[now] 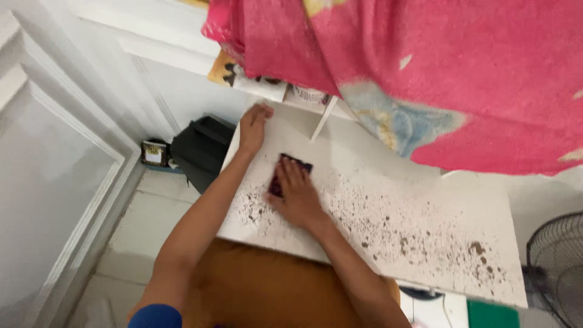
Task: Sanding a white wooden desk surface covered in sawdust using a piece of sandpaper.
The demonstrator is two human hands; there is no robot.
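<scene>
A white table top [395, 164] lies below me, speckled with dark brown crumbs [419, 240] across its front and right. My right hand [297, 197] presses flat on a dark purple cloth [285, 170] near the table's left part. My left hand [253, 126] rests palm down on the table's far left corner, fingers together, holding nothing. Both forearms reach in from the bottom.
A pink patterned fabric [437, 67] hangs over the table's far side. A black bag [200, 149] sits on the floor left of the table, against a white panelled wall [61, 152]. A fan [555, 267] stands at the right edge.
</scene>
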